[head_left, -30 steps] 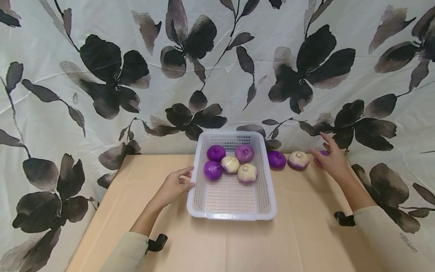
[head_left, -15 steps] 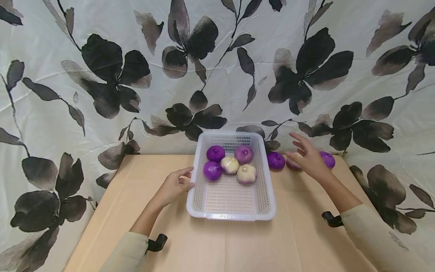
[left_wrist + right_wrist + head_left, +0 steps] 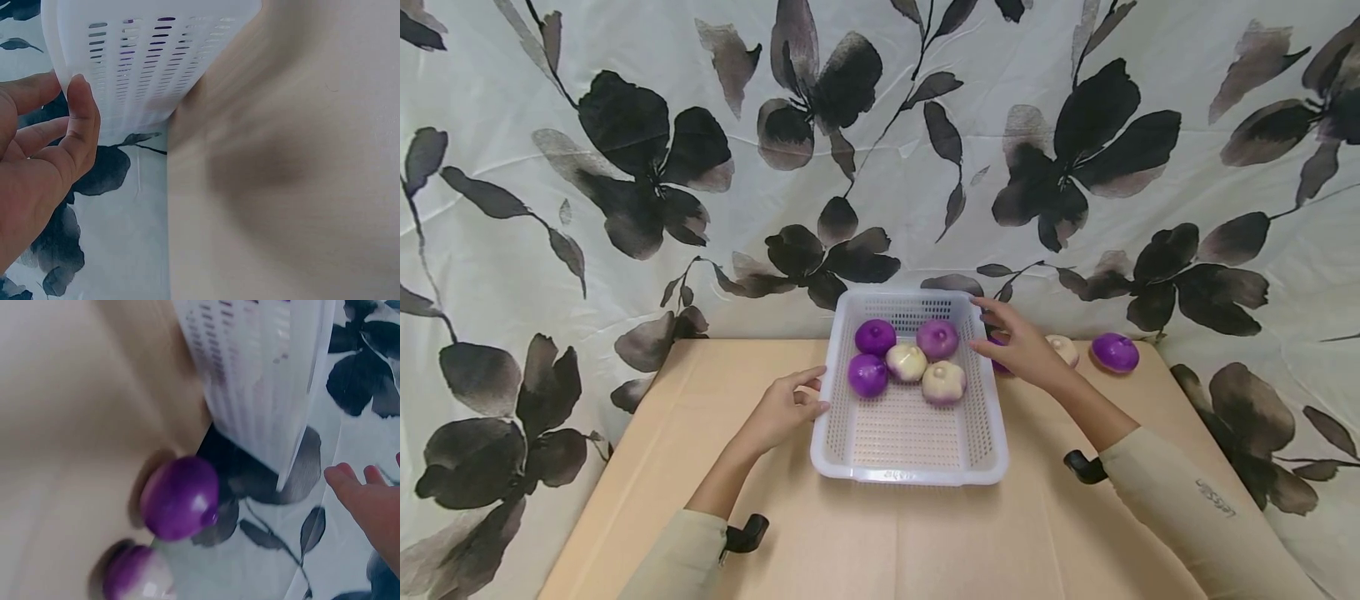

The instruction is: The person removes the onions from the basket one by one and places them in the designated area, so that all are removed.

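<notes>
A white perforated plastic basket [image 3: 910, 477] stands in the middle of the table in the head view. Inside it lie several round, onion-like vegetables, such as a purple one [image 3: 868, 377] and a cream one [image 3: 944, 383]. At the basket's left side, my left hand [image 3: 784, 408] holds the rim between thumb and finger, as the left wrist view shows. My right hand [image 3: 1018, 346] is at the right rim with its fingers spread and nothing held. Partly hidden behind it is a purple onion-like vegetable [image 3: 180, 499] on the table.
To the right, a cream-and-purple vegetable [image 3: 1063, 350] and another purple one [image 3: 1115, 353] sit in a row along the table's back edge. A white cloth with dark flowers [image 3: 925, 208] hangs behind the wooden table [image 3: 850, 542].
My right hand has moved left, from the farthest purple vegetable past the cream one to the basket's right rim. My left hand and the basket have stayed put.
</notes>
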### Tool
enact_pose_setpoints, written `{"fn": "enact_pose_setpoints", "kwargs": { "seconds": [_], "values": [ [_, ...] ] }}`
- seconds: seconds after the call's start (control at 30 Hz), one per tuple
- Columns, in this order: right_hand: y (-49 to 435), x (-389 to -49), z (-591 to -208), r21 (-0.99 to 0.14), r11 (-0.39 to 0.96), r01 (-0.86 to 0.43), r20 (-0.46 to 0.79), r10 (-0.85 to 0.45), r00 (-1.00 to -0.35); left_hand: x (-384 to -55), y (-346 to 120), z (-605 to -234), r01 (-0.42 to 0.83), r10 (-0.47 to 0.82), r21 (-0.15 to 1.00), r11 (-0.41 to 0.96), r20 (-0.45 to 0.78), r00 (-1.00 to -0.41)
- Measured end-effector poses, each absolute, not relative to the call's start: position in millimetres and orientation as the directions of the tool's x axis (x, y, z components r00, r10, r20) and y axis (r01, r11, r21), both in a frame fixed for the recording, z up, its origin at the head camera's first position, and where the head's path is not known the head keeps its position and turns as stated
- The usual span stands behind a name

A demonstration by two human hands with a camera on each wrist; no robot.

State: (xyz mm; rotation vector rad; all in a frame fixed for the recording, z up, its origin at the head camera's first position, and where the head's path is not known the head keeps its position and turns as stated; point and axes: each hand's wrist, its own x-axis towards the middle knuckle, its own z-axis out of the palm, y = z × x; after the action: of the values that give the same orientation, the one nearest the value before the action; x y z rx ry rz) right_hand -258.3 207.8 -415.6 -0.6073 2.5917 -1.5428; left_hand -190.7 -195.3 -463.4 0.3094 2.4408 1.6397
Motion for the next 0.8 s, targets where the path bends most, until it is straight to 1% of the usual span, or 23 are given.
{"fn": "enact_pose_setpoints", "kwargs": {
  "seconds": [0.23,0.47,0.7,0.8],
  "values": [
    [180,-266,-423,-0.857,0.437,-0.275,0.081,-0.412,-0.908,-193,-195,-464,0.065,0.278,0.93,0.362,-0.042,-0.96],
    [154,-270,-430,-0.804,0.537,-0.255,0.014,-0.412,-0.911,-193,-197,-465,0.078,0.289,0.931,0.356,-0.03,-0.957],
    [140,-273,-438,-0.831,0.53,-0.168,-0.067,-0.395,-0.916,-193,-196,-464,0.074,0.291,0.934,0.349,-0.033,-0.956],
    [138,-275,-444,-0.822,0.549,-0.151,-0.089,-0.386,-0.918,-193,-197,-464,0.073,0.288,0.931,0.356,-0.035,-0.957]
  ]
}}
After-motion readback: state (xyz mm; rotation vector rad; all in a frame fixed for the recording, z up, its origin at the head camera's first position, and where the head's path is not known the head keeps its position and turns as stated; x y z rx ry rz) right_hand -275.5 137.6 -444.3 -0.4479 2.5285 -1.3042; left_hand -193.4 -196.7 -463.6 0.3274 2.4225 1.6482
